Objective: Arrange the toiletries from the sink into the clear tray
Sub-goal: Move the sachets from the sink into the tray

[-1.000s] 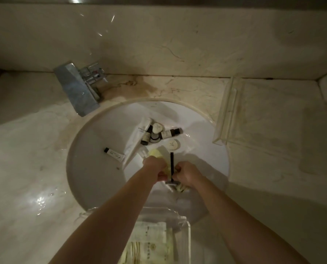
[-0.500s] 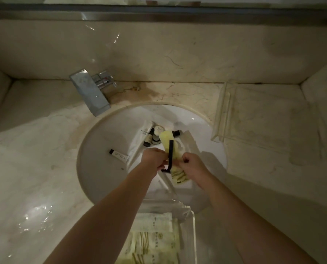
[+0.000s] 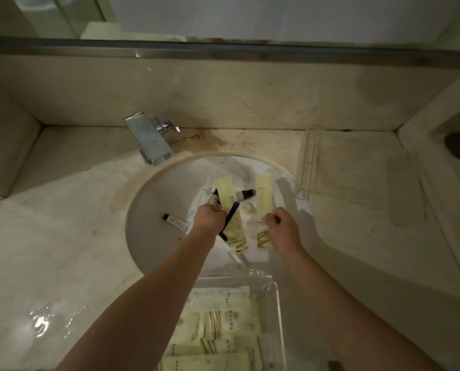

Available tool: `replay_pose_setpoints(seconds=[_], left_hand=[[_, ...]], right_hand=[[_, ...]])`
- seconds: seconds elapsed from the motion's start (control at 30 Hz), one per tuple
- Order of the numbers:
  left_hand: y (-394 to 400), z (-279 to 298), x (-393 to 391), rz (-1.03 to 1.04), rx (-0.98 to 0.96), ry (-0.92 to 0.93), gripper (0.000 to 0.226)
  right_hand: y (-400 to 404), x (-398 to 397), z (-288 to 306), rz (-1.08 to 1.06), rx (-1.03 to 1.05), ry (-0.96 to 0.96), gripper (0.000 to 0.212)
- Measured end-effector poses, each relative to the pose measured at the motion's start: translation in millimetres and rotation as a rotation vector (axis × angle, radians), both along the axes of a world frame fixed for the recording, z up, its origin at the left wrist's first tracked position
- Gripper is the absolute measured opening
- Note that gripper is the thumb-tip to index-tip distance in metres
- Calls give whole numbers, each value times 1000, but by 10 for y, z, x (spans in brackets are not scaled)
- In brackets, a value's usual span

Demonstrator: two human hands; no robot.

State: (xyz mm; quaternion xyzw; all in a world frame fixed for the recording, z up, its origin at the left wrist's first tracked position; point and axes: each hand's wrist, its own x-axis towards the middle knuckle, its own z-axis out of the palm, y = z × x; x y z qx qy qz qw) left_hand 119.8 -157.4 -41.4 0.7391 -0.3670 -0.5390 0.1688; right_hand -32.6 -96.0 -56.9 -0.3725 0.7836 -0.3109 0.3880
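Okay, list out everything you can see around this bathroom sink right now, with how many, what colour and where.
Sink: one, white, round, set in the counter.
Counter: one, beige marble, wet patch at near left.
Tap: one, chrome, behind the sink at left.
Mirror: one, along the top.
Yellow packets: two, pale yellow, one held by each hand over the sink.
Black stick: one, held with the left packet.
Small tube: one, white with black cap, left in the sink.
Little bottles: a few, dark-capped, partly hidden, back of the sink.
Clear tray: one, nearest the person, holding pale packets.
Flat clear tray: one, right of the sink.
Left hand: holding a packet and the stick.
Right hand: pinching a packet.
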Motion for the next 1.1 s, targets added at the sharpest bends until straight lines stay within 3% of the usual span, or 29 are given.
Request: replay_pose_setpoints(seconds=[0.13,0.23,0.37,0.63,0.8,0.97,1.1], left_hand=[[114,88,111,-94,-231,-176,10],[177,203,158,-132,-344,-157,24],[212,369,215,-162,-398,-101,21],[349,623,444,-217,-322,166,32],[440,780,695,-331,-242,247,23],[524,855,917,-404,-185,271,19],[667,945,1010,-370,-96,400,11]], right_hand=[[61,29,101,-24,1,1,18],[145,50,136,-38,7,-91,21],[248,117,226,-65,-39,-189,11],[430,353,501,-156,-154,-379,23],[614,433,589,-140,-162,-405,50],[821,532,717,-169,-143,-602,41],[968,614,758,-206,-99,-682,29]])
